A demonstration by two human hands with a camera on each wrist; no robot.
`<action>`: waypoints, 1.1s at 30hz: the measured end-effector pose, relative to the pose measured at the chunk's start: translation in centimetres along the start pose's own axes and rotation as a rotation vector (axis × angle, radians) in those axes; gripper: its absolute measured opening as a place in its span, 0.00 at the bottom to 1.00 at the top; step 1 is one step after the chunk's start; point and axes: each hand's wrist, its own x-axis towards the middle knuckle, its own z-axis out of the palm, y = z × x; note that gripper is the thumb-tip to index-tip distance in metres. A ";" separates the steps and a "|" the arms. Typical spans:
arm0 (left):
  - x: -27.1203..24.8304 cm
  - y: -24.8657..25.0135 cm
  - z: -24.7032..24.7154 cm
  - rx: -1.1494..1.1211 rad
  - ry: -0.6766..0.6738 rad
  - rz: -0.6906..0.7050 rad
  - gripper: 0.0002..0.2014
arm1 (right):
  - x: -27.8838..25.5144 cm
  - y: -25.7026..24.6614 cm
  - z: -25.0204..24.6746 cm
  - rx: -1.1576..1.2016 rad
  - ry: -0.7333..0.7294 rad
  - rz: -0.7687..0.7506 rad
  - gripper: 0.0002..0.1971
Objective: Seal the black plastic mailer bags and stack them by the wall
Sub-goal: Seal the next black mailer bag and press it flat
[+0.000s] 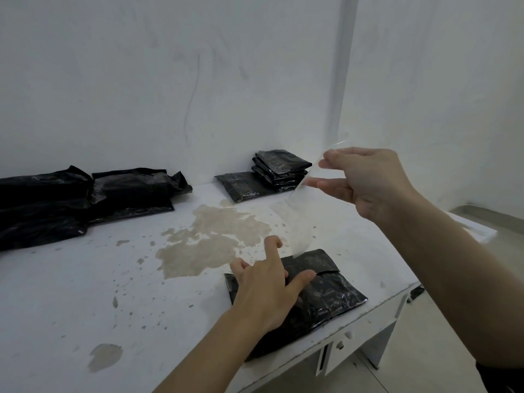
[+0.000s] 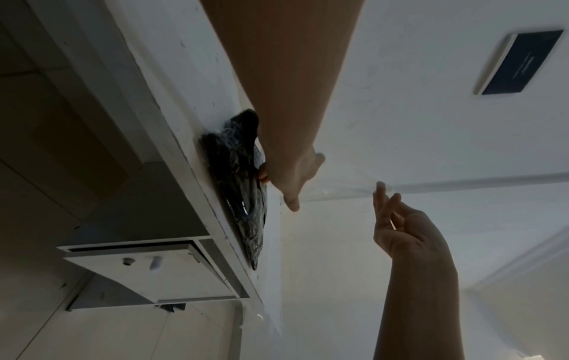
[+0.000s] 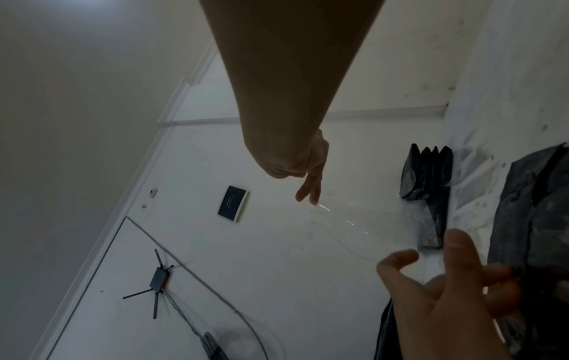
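While under left hand (image 1: 265, 287) — mailer bag (image 1: 326, 296), contents hidden.

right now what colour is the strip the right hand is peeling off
Clear strip, best in the head view.

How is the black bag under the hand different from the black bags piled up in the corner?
The near bag lies alone at the table's front edge; the corner bags are stacked by the wall. The left hand presses the near bag while the right hand pulls a clear strip off it; nobody touches the corner bags. Both are shiny black plastic.
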 end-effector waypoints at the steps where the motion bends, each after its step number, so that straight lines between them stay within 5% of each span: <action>1: -0.1 0.1 0.2 0.016 0.017 0.002 0.27 | -0.1 0.0 0.0 0.015 0.007 -0.002 0.05; 4: -0.2 0.0 1.2 0.061 0.080 0.053 0.28 | -0.2 0.1 0.1 0.041 0.023 -0.011 0.08; 11: 0.5 -0.8 3.3 0.360 0.461 0.347 0.21 | -1.0 0.2 -0.2 0.067 0.045 0.003 0.12; 16: 0.4 -0.6 3.5 0.388 0.319 0.378 0.43 | -1.0 -0.1 -0.3 0.102 0.056 0.010 0.04; 21: -0.2 0.6 2.1 0.458 0.038 0.327 0.42 | -1.4 -0.7 -0.3 0.141 0.051 0.030 0.04; 25: -0.3 -0.4 3.3 0.467 0.297 0.390 0.48 | -1.8 -1.1 -0.1 0.204 0.058 0.067 0.08; 33: -0.3 -0.8 4.9 0.442 0.399 0.430 0.49 | -2.7 -2.1 0.2 0.322 0.031 0.102 0.06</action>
